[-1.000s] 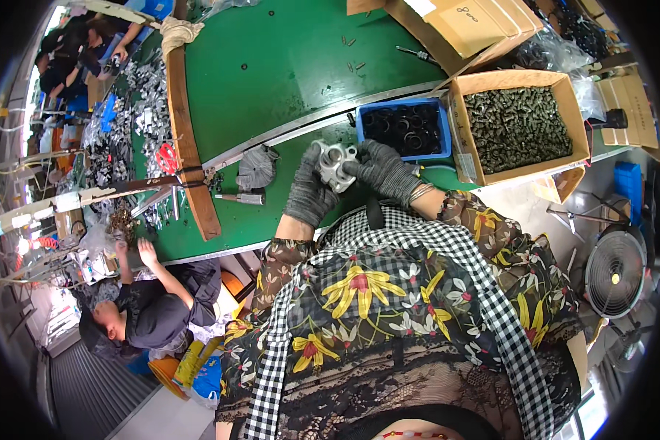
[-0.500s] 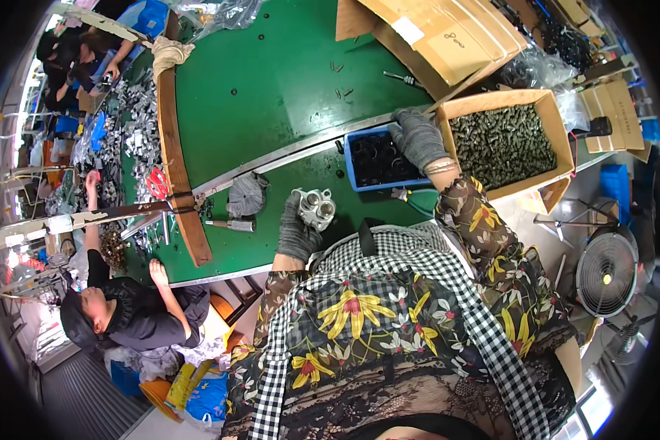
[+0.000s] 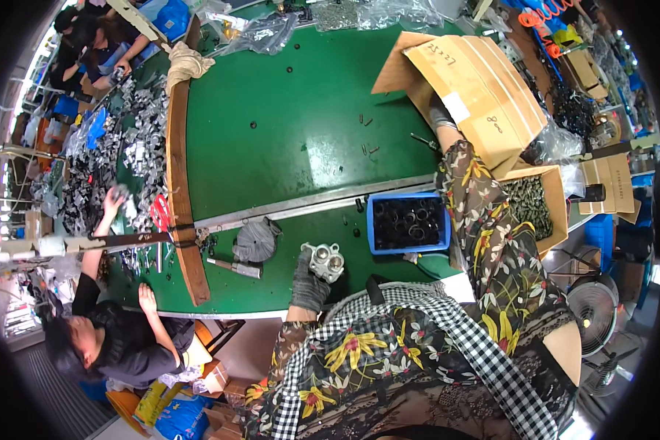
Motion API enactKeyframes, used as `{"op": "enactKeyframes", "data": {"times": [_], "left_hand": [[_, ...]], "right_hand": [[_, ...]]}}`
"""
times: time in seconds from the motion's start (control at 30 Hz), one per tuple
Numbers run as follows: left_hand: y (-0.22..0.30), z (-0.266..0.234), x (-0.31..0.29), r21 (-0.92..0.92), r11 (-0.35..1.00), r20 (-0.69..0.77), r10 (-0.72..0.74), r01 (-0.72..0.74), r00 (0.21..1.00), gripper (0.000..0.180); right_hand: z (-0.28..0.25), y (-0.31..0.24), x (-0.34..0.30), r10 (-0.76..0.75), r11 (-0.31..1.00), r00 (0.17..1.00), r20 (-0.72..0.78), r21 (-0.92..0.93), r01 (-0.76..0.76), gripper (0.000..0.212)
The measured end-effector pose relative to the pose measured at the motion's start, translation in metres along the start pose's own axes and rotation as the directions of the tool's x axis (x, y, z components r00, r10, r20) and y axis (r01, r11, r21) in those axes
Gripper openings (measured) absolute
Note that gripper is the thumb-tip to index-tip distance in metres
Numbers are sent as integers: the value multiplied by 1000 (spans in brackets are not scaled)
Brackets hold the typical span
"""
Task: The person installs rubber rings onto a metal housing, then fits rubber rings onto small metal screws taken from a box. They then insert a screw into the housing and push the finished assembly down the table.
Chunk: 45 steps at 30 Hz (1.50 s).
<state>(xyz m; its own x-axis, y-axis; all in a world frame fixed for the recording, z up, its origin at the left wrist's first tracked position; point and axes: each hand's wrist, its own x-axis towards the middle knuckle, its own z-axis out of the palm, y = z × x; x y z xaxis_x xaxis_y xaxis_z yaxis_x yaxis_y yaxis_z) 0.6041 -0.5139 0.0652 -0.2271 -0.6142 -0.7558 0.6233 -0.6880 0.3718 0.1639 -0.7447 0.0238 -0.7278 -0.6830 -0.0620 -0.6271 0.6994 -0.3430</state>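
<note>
Grey knit-gloved left hand point(image 3: 309, 282) clamped around lumpy silvery metal casting point(image 3: 325, 261) at frame centre, right hand point(image 3: 440, 114) reaching into cardboard box point(image 3: 477, 88) upper right, grip unclear

A knit-gloved left hand point(image 3: 308, 282) is gripping a shiny cast-metal part point(image 3: 324, 261) over the matt green tabletop point(image 3: 286, 139).

Bright light falls evenly on the green tabletop point(image 3: 293, 139). Shadows are soft. Edges bend round, with dark, blurry corners.

Grey-gloved hands point(image 3: 308, 282), floral sleeves, checked apron.
</note>
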Motion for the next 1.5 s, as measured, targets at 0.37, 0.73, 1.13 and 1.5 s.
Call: {"op": "enactKeyframes", "data": {"times": [0.37, 0.73, 1.13, 1.5], "left_hand": [[8, 6, 31, -45, 989, 70, -136, 140, 988, 49], [6, 14, 19, -73, 989, 0, -128, 127, 992, 47], [13, 4, 25, -115, 986, -6, -124, 122, 992, 50], [17, 30, 15, -81, 996, 140, -27, 39, 990, 51]], "right_hand": [[-29, -18, -117, -265, 852, 950, 168, -420, 312, 35], [-8, 34, -56, -451, 462, 838, 308, -723, 514, 36], [0, 41, 20, -92, 952, 983, -159, -304, 40, 30], [55, 122, 6, -318, 880, 920, -228, -432, 197, 24]]}}
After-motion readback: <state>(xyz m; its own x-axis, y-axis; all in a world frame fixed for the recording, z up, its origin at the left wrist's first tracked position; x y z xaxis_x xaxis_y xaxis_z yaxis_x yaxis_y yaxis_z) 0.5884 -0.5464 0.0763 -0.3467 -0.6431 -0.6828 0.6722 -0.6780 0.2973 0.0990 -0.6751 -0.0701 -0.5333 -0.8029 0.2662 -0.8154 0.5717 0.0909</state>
